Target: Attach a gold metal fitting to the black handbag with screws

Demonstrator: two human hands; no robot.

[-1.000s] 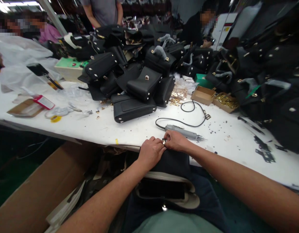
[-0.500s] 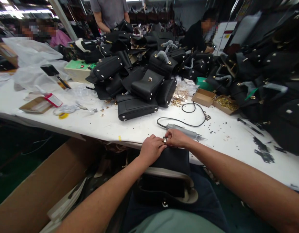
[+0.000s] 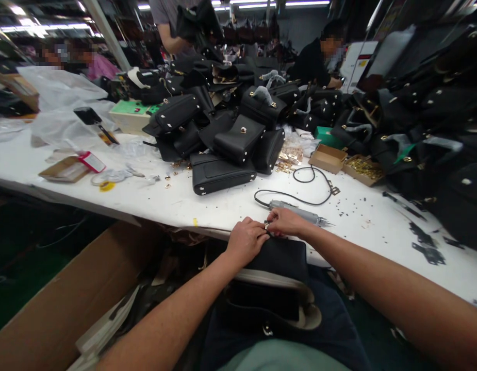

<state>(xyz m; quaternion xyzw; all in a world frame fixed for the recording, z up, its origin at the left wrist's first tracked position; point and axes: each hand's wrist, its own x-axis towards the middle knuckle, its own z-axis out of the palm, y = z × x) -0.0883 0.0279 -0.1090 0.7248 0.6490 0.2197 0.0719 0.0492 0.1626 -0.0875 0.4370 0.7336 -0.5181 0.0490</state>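
Observation:
A black bag (image 3: pixel 286 257) lies across my lap, its mouth open toward me and a shiny metal lock piece (image 3: pixel 267 330) on its near side. At the bag's far edge, by the table's rim, my left hand (image 3: pixel 246 241) is closed on the edge of the bag's flap. The fingers of my right hand (image 3: pixel 288 222) pinch a small gold-coloured metal clasp (image 3: pixel 266 226) against that same edge, right beside the left fingertips. Just beyond my right hand, a grey electric screwdriver (image 3: pixel 302 211) rests on the table, its bit pointing right.
Black bags (image 3: pixel 238 136) are heaped across the white table (image 3: pixel 164 208). Cardboard boxes, one with gold hardware (image 3: pixel 362 167), stand right of the heap. Small black bits and dark metal plates (image 3: pixel 427 250) lie at right. A large cardboard box (image 3: pixel 87 273) is at lower left. Co-workers are behind.
A co-worker at the back has raised a black bag off the heap. My hands stay at the clasp with little change, while the whole view has shifted slightly.

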